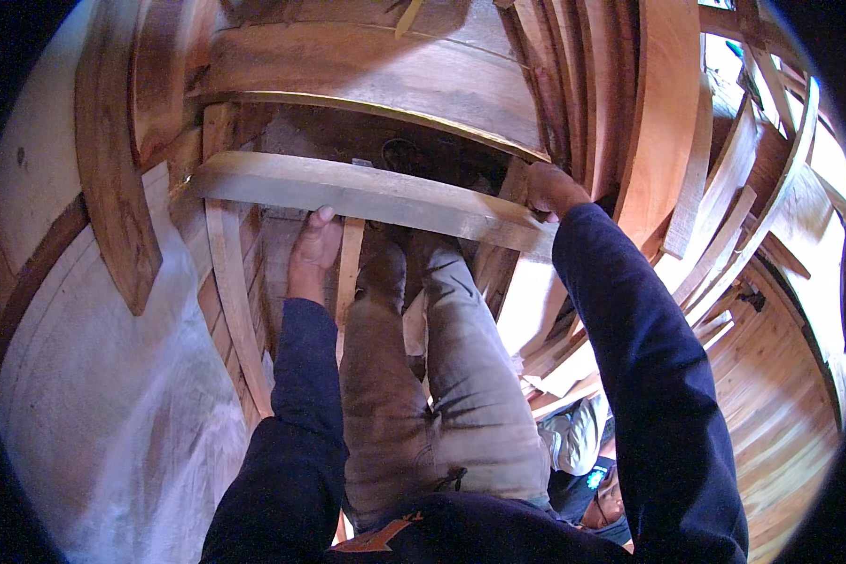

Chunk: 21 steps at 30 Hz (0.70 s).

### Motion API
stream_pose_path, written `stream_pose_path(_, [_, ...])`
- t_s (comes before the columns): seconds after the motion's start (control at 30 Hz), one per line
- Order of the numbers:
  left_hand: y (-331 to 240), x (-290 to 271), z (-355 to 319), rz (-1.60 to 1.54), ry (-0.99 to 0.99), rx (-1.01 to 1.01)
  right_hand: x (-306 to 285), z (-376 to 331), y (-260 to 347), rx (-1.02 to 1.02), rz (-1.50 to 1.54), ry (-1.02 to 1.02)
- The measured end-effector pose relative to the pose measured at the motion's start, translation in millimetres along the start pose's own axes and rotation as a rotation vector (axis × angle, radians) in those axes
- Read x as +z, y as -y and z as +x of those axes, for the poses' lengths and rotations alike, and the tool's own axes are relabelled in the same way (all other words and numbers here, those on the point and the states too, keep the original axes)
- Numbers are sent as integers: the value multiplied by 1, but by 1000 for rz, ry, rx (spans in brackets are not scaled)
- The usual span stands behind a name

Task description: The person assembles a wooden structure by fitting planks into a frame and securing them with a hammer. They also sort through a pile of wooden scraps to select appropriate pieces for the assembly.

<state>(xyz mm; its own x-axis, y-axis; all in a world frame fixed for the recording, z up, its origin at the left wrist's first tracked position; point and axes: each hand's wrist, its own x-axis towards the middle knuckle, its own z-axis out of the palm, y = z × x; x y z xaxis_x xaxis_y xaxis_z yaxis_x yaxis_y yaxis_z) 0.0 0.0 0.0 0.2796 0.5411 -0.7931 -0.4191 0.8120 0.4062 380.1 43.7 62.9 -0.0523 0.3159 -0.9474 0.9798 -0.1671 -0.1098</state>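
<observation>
Pale wooden beam (367, 195), right hand (555, 192), grip closed on one end, left hand (313, 252) at near edge, its grip unclear

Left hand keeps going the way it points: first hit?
Likely the pale wooden beam: the left hand points up at its lower edge, thumb overlapping it in view. Depth unclear.

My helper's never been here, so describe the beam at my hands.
From the trousers, centre, look higher: a squared beam lies crosswise, right hand at its right end, left hand at its lower edge. It's paler than the reddish planks at right.
</observation>
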Motion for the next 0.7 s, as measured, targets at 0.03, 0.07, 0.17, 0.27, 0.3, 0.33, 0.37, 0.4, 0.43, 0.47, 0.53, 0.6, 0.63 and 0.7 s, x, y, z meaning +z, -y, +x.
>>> stream_pose_path(0.03, [3,2,-1,-26,-10,-9,5,1,-3,-9,-12,-27])
stream_pose_path(0.07, [4,4,-1,-51,-19,-18,11,-6,-8,13,-34,-4])
stream_pose_path(0.17, [3,13,1,-13,-39,-34,0,-1,-3,49,-113,-22])
stream_pose_path(0.27, [9,3,1,-26,-32,-3,21,5,-16,54,-32,-114])
stream_pose_path(0.3, [9,0,2,-37,-24,-15,20,7,-14,59,-18,-131])
stream_pose_path(0.33, [8,-3,3,-48,-16,-26,18,8,-13,76,-23,-111])
stream_pose_path(0.37, [8,-6,3,-59,-8,-37,17,10,-11,89,-8,-85])
stream_pose_path(0.4, [5,-7,4,-45,-4,-13,12,11,-6,101,7,-61])
stream_pose_path(0.43, [3,-5,3,-33,-3,10,2,7,3,109,39,-25])
stream_pose_path(0.47, [1,-3,2,-21,-3,31,-3,6,8,116,71,11])
stream_pose_path(0.53, [-6,12,2,-14,-2,-3,17,14,-7,133,60,-182])
stream_pose_path(0.6, [-7,12,2,0,16,-11,25,19,-12,118,15,-247])
stream_pose_path(0.63, [-5,6,2,10,33,1,23,20,-8,94,-25,-216])
stream_pose_path(0.7, [-5,3,1,24,48,16,15,16,-3,50,-81,-137])
